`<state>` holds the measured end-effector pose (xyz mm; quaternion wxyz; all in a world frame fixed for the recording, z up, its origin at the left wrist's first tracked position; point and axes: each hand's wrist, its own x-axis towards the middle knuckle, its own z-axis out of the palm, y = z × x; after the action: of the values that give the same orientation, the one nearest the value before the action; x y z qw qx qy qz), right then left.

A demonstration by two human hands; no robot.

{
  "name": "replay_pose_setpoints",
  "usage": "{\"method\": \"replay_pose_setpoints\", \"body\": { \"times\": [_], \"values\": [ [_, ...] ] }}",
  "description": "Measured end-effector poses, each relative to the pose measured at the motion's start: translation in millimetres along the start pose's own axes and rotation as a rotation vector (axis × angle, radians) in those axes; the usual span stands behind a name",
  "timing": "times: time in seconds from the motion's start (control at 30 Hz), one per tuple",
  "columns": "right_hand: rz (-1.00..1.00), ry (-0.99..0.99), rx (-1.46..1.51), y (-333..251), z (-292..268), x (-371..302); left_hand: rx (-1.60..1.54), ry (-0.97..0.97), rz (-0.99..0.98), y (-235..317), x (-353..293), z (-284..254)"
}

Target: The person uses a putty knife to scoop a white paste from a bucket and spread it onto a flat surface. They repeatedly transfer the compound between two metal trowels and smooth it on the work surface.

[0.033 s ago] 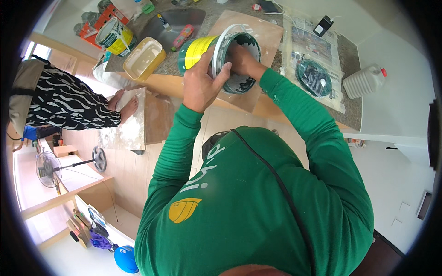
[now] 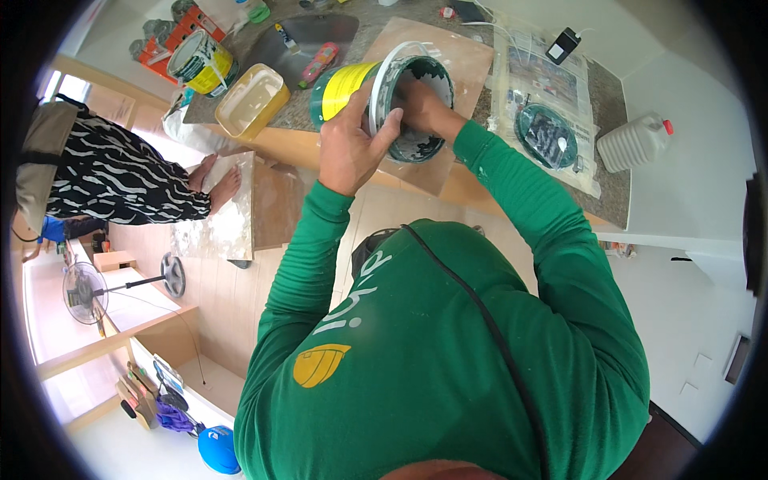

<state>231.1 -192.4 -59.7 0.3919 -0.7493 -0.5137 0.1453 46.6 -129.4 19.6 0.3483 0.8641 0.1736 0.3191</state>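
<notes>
Nearest, the person's green sleeves rise from the lower edge toward a stone countertop (image 2: 364,32). The left hand (image 2: 352,144) is closed around the side and white rim of a green and yellow bucket (image 2: 376,92), which is tipped on its side with its mouth toward the person, over the near edge of the countertop. The right hand (image 2: 420,108) is pushed into the bucket's mouth; its fingers are hidden inside among grey-white paste, so whether they grasp anything cannot be told. Under the bucket lies a tan tile (image 2: 464,60) that juts past the near edge. To the left along that edge sits a yellow tub (image 2: 252,100), and beyond it a tin can (image 2: 198,62) with a yellow label. Between them and the bucket a pink tool (image 2: 318,64) lies on the stone. To the right, a newspaper sheet (image 2: 552,80) carries a round green lid (image 2: 546,136), with a small black device (image 2: 563,44) at its far end. At the right end of the countertop a white plastic jug (image 2: 634,142) with a red cap lies on its side. Off the countertop to the left, another person in a black-and-white patterned top (image 2: 112,180) presses both hands on a pale tile (image 2: 220,224).
</notes>
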Motion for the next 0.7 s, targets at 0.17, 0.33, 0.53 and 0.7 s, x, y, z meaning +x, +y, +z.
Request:
{"method": "replay_pose_setpoints", "body": {
  "times": [0.17,0.33,0.53,0.7],
  "values": [
    [0.458,-0.051,0.690,-5.5,5.5,-18.1,0.007,-0.027,0.009,6.3,-1.0,2.3],
    [0.600,0.080,1.264,-8.2,-11.8,-27.8,0.006,-0.018,0.021,6.0,5.4,12.4],
    [0.566,0.186,1.362,-5.5,-35.4,-47.4,0.026,0.019,-0.063,6.9,20.8,8.3],
    [0.499,0.206,1.353,-14.6,-65.2,-55.8,-0.011,0.152,-0.014,-13.0,36.4,-2.8]
  ]
}}
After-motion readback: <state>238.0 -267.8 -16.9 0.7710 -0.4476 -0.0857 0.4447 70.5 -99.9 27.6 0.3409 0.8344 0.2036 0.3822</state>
